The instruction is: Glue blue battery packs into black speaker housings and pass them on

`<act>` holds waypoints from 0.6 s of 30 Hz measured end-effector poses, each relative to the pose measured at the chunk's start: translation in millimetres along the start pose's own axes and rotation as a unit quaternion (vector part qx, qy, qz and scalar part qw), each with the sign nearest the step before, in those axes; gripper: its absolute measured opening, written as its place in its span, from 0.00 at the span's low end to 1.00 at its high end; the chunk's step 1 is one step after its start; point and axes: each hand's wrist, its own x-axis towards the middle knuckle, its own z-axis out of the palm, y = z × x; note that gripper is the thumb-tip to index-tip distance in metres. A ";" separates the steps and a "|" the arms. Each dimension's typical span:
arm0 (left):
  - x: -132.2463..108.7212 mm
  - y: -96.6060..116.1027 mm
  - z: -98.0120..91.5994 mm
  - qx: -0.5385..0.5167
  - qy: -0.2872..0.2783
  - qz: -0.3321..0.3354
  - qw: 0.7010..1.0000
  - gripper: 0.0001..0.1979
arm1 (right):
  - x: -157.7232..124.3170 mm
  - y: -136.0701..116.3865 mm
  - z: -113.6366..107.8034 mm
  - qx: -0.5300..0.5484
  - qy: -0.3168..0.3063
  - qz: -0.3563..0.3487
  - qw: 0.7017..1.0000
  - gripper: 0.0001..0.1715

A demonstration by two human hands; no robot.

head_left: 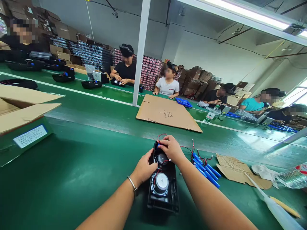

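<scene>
A black speaker housing (174, 191) lies open-side up on the green bench in front of me, its far end pointing away. Inside it sit a large round speaker driver (161, 182) and a smaller one (162, 158), with thin red and black wires. My left hand (145, 166) grips the housing's left edge, thumb over the rim near the drivers. At the far end, my right hand (171, 149) pinches a blue battery (158, 145), mostly hidden by the fingers. More blue batteries (203, 169) with wires and white connectors lie to the right of the housing.
A cardboard sheet (168, 111) lies ahead, and an open carton (26, 115) stands at left. On the right are torn cardboard (242, 171), a plastic bottle (294, 175) and a pale long-handled tool (275, 204). A white post (141, 54) rises ahead; several people work across the bench.
</scene>
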 end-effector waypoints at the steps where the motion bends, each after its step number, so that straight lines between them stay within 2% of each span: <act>1: 0.0 0.0 -0.4 0.000 -0.001 0.001 1.000 0.36 | -0.1 1.0 0.8 -0.011 0.003 -0.001 1.000 0.15; 7: -3.0 4.3 -4.0 0.005 -0.019 0.005 1.000 0.37 | -4.3 1.5 3.2 -0.058 0.032 -0.024 0.997 0.15; 10: -6.5 10.9 -4.8 0.023 -0.026 0.018 0.999 0.34 | -23.5 20.5 -21.6 -0.062 0.078 -0.021 0.995 0.18; 12: -8.1 13.4 -4.3 0.049 -0.020 0.014 0.999 0.34 | -51.4 48.1 -53.8 -0.069 0.157 0.032 0.985 0.25; 14: -8.2 13.2 -3.1 0.070 -0.009 0.001 0.997 0.34 | -91.6 85.9 -93.6 -0.089 0.260 0.121 0.954 0.31; 16: -7.0 10.8 -1.7 0.080 0.004 -0.011 0.997 0.33 | -141.8 131.5 -132.7 -0.111 0.339 0.225 0.907 0.31; 18: -5.2 7.8 -0.5 0.077 0.012 -0.013 0.997 0.32 | -197.3 182.0 -163.7 -0.117 0.391 0.340 0.847 0.25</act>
